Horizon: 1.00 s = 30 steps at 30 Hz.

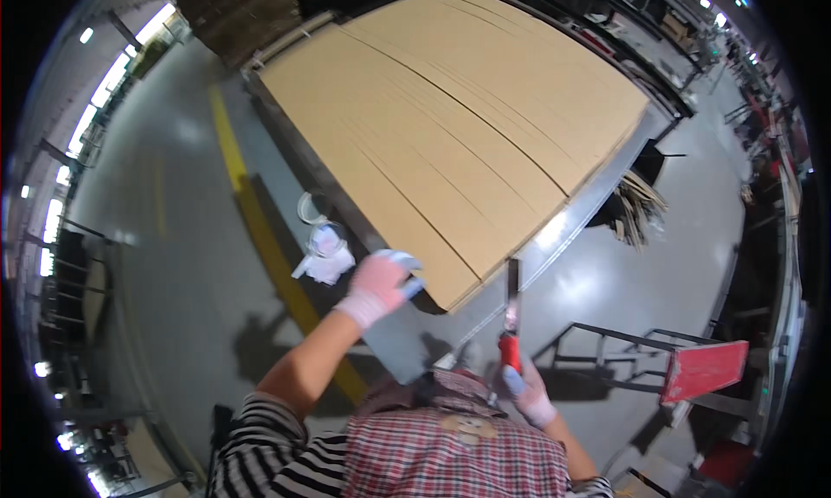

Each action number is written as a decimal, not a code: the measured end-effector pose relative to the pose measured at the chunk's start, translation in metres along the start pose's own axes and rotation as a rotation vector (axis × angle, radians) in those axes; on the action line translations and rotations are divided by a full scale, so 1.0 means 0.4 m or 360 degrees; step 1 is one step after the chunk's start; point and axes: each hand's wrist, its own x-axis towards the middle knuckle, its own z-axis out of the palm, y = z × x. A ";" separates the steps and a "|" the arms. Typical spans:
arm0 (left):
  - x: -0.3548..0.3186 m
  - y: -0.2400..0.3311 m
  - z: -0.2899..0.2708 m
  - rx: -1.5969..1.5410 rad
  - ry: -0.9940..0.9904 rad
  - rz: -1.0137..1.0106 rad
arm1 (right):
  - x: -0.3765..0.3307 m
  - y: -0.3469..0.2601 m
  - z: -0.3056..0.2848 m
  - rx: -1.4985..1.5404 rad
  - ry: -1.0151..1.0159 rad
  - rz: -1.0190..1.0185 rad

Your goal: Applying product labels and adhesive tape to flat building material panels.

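Our right hand (530,396) is clamped around a red-handled blade (509,349), apart from our left hand (378,283), loosely spread beside the near corner of the cardboard sheets (415,151); we cannot tell whether it touches. We'd best keep the edge clear of it; we read no writing

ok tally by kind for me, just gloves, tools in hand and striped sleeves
Gloves: 2, left glove and right glove
Tools in hand: 1, red-handled tool
Striped sleeves: 2, left sleeve and right sleeve
Total: 5
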 end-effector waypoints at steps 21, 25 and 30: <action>0.242 0.092 0.000 0.0610 -0.1203 -0.0176 | 0.066 -0.025 -0.163 -0.0914 -0.0272 -0.0145; 0.220 0.033 0.046 0.0384 -0.1017 -0.0145 | 0.071 -0.087 -0.130 -0.1159 -0.0368 -0.0173; 0.242 0.016 0.005 0.0267 -0.1158 -0.0106 | 0.073 -0.153 -0.051 -0.1537 -0.0486 0.0043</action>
